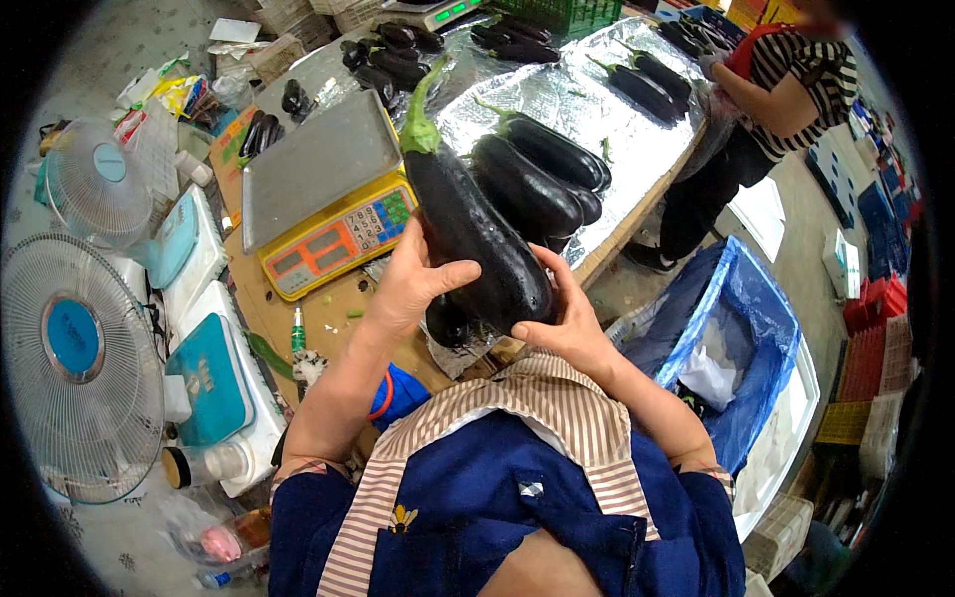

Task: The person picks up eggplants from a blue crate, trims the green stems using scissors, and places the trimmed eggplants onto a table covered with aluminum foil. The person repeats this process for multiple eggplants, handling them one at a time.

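A large, glossy dark eggplant (pixel 468 229) with a green stem is held up in front of me, its stem pointing away. My left hand (pixel 418 279) grips its left side, thumb laid across the skin. Around the rounded near end curl the fingers and thumb of my right hand (pixel 565 316). Just beyond and to the right, several more eggplants (pixel 557 154) lie on the foil-covered table. Another eggplant (pixel 448 323) shows partly beneath the held one. Left of my hands stands a yellow weighing scale (pixel 338 239) with a bare metal pan.
More eggplants (pixel 393 60) are piled at the table's far side, near a green crate (pixel 567 15). A person in a striped top (pixel 806 90) stands at the right edge. A blue-lined bin (pixel 731 338) is at my right; fans (pixel 75 338) stand left.
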`<action>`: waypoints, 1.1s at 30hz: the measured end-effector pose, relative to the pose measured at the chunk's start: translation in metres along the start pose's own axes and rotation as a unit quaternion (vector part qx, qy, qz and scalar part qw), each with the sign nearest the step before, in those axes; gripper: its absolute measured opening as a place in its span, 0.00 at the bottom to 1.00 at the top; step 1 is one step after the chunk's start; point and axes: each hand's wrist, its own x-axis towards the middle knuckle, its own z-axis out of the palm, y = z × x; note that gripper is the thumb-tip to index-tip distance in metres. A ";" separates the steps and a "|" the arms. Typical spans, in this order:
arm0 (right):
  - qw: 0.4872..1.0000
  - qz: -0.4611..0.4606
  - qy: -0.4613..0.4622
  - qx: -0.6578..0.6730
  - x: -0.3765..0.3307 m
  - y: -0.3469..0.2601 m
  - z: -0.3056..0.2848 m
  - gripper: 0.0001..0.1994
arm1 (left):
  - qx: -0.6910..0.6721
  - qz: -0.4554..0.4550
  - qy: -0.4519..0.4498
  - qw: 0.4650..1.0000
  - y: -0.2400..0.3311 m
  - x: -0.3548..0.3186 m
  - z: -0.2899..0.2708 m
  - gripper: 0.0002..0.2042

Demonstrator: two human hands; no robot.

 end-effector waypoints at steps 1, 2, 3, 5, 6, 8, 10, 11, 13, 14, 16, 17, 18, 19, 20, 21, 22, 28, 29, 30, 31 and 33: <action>0.999 -0.021 0.004 -0.026 0.000 0.000 0.002 0.44 | 0.014 0.017 0.022 1.000 0.000 0.000 0.002 0.35; 0.998 -0.040 0.008 -0.051 -0.001 0.001 0.002 0.44 | 0.011 0.031 0.023 0.999 0.000 0.000 0.002 0.35; 0.995 -0.060 0.013 -0.076 -0.002 0.001 0.003 0.44 | 0.007 0.040 0.032 0.999 0.001 -0.001 0.004 0.35; 0.988 -0.079 0.025 -0.131 -0.004 -0.001 0.006 0.44 | -0.002 0.059 0.051 0.997 0.003 -0.002 0.009 0.34; 0.983 -0.083 0.028 -0.159 -0.006 -0.004 0.007 0.44 | -0.001 0.061 0.055 0.997 0.003 -0.002 0.009 0.33; 0.971 -0.097 0.039 -0.215 -0.008 -0.004 0.009 0.44 | 0.000 0.064 0.063 0.996 0.004 0.000 0.009 0.30; 0.955 -0.118 0.055 -0.268 -0.009 -0.003 0.009 0.43 | -0.011 0.051 0.074 0.996 0.004 0.001 0.007 0.29; 0.947 -0.120 0.058 -0.291 -0.010 -0.004 0.010 0.43 | -0.016 0.044 0.080 0.996 0.004 0.002 0.007 0.28; 0.932 -0.124 0.063 -0.336 -0.012 -0.009 0.012 0.43 | -0.029 0.050 0.107 0.993 0.003 0.003 0.007 0.25; 0.938 -0.117 0.060 -0.319 -0.013 -0.008 0.012 0.43 | -0.036 0.051 0.119 0.991 0.002 0.002 0.007 0.23; 0.951 -0.103 0.054 -0.286 -0.012 -0.007 0.011 0.44 | -0.036 0.047 0.130 0.990 0.002 0.004 0.005 0.20; 0.962 -0.097 0.056 -0.251 -0.011 -0.005 0.011 0.44 | -0.037 0.044 0.135 0.989 0.001 0.004 0.005 0.19; 0.970 -0.091 0.058 -0.215 -0.010 -0.002 0.011 0.44 | -0.045 0.040 0.148 0.987 0.003 0.005 0.007 0.18; 0.978 -0.086 0.060 -0.180 -0.009 -0.001 0.011 0.45 | -0.059 0.028 0.145 0.987 0.001 0.006 0.004 0.17; 0.988 -0.058 0.055 -0.131 -0.008 -0.004 0.012 0.45 | -0.072 0.018 0.142 0.987 0.001 0.006 -0.003 0.16; 0.997 -0.011 0.051 -0.059 -0.008 -0.007 0.013 0.44 | -0.084 0.008 0.139 0.987 0.000 0.007 -0.006 0.15; 0.998 0.035 0.047 0.014 -0.009 -0.010 0.014 0.43 | -0.082 0.009 0.167 0.982 0.000 0.009 -0.007 0.14; 0.929 0.201 -0.076 0.301 -0.005 -0.006 0.005 0.31 | -0.136 -0.018 0.178 0.974 -0.015 0.013 -0.026 0.15; 0.897 0.199 -0.109 0.379 -0.003 -0.005 0.000 0.31 | -0.148 -0.029 0.179 0.972 -0.018 0.014 -0.029 0.15; 0.885 0.195 -0.123 0.405 -0.003 -0.005 -0.001 0.31 | -0.156 -0.041 0.196 0.967 -0.017 0.015 -0.029 0.16; 0.872 0.191 -0.137 0.430 -0.004 -0.006 0.001 0.31 | -0.174 -0.054 0.207 0.961 -0.018 0.015 -0.030 0.15; 0.901 0.175 -0.115 0.380 -0.004 -0.010 0.006 0.30 | -0.206 -0.071 0.229 0.949 -0.016 0.017 -0.033 0.15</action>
